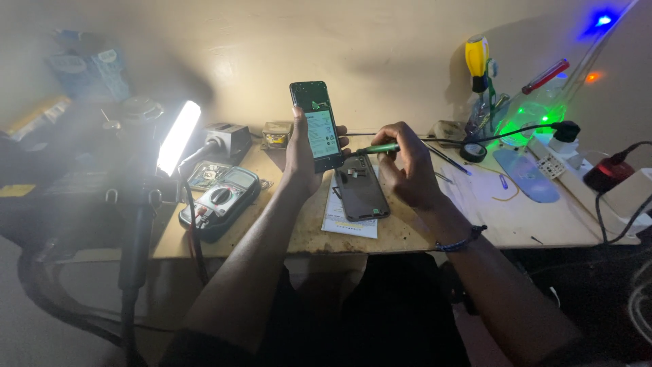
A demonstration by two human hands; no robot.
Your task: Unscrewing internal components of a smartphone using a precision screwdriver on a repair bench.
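While the left hand [301, 153] grips an opened phone [317, 126] upright above the back of the surface [543, 228], fingers wrapped round its lower half, the right hand [406, 166] is closed round a green-handled tool [380, 147] whose tip points left toward the phone. The phone shows its bare inner side, with a dark top section and a pale panel below. Just under both hands a dark back cover [361, 187] lies flat on a white sheet of paper [348, 221], with a few small parts resting on the cover's upper end. A beaded bracelet [462, 241] circles the right wrist.

At the left, a grey multimeter [221, 200] sits on the surface near a bright lamp bar [178, 136]. Toward the back right a clear container [483, 112] holds tools standing upright, among them a yellow-handled screwdriver [477, 58]; a red-handled screwdriver [545, 76] leans nearby, though whether it stands in the same container I cannot tell. A green glow lights the clutter beside it. A white power strip [577, 173] runs along the right edge with a black plug [565, 130] and a red plug [606, 173] pushed in. A pale blue oval mat [526, 177] lies in front of it.
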